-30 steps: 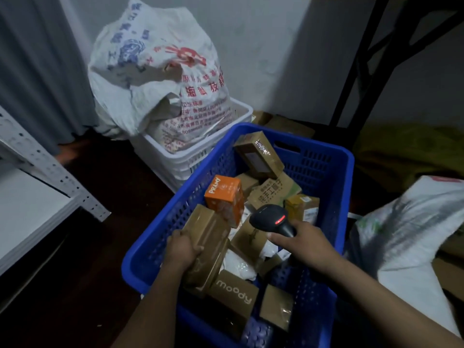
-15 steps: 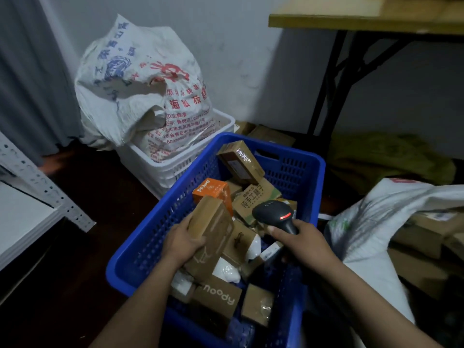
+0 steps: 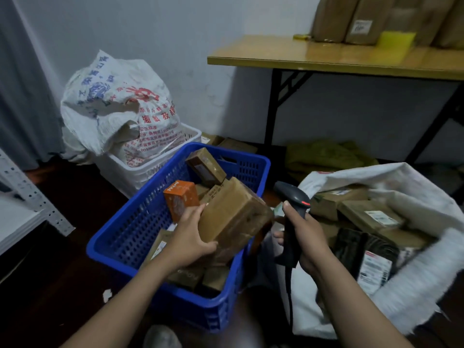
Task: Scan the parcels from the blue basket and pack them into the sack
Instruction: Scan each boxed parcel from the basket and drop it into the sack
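1. Step in hand (a judgement): scanning of the brown parcel [image 3: 233, 214], lifted out of the blue basket [image 3: 130, 237] and not yet in the sack [image 3: 391, 179].
2. To do it well: rotate the parcel until its label faces the scanner [image 3: 293, 197]. No label visible on the faces shown, so probably underneath or on the far side. Keep the gripping fingers off the barcode, hold the parcel steady and level the scanner head at it across the gap. Move on to the sack only after a confirmed read.
3. Left hand [image 3: 190, 237]: grasping the parcel by its near end, thumb laid on the upper face, fingers [image 3: 209, 244] wrapped under the lower edge. Holds the parcel tilted above the other boxes, just beside an orange box [image 3: 180, 199].
4. Right hand [image 3: 306, 237]: clenched round the scanner's handle, thumb high near the head, cable hanging below. Scanner head close to the parcel's right end but apart from it, red light showing on its side.
5. Positions: basket in the centre with many parcels left inside. Sack to the right of the basket with its mouth open, several packed parcels [image 3: 371, 214] lying in it.
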